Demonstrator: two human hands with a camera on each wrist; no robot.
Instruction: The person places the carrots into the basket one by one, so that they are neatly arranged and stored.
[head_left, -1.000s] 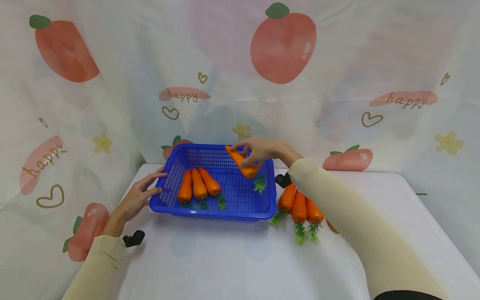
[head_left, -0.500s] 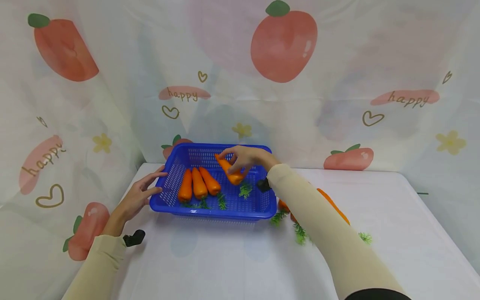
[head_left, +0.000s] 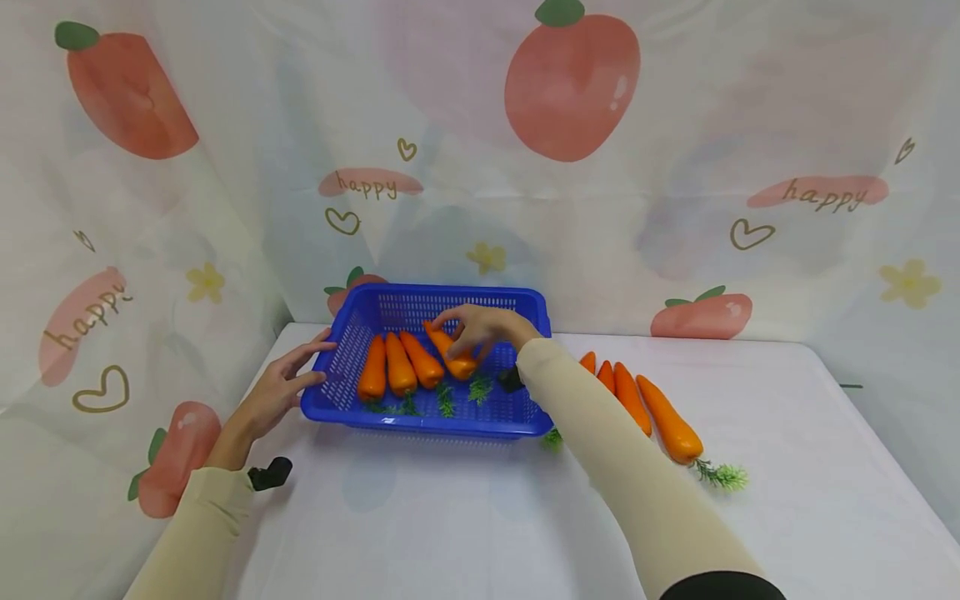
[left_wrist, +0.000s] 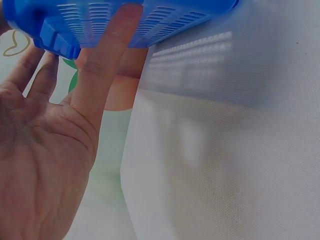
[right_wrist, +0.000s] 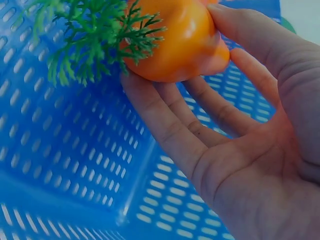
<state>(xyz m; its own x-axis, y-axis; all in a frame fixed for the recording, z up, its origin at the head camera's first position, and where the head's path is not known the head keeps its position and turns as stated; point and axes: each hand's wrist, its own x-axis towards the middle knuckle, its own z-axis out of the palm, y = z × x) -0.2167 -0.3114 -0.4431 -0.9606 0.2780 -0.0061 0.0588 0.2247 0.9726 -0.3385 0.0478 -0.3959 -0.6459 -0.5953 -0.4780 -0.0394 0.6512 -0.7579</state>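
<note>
Inside a blue perforated plastic basket (head_left: pixel 427 427), a tapered orange carrot (head_left: pixel 444 345) is pinched by the right hand (head_left: pixel 487 327), seemingly for alignment with three others (head_left: pixel 401 372); the basket is touched by the spread left hand (head_left: pixel 273 397), presumably for steadiness.

A white table (head_left: pixel 420 525) bears a blue basket (head_left: pixel 427 427) and, beside it, orange carrots (head_left: pixel 670 421).

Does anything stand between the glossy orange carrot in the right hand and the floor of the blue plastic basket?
Nothing visible does. The glossy orange carrot in the right-hand grip is inside the blue perforated plastic basket; three similar carrots lie on its left, not in between.
</note>
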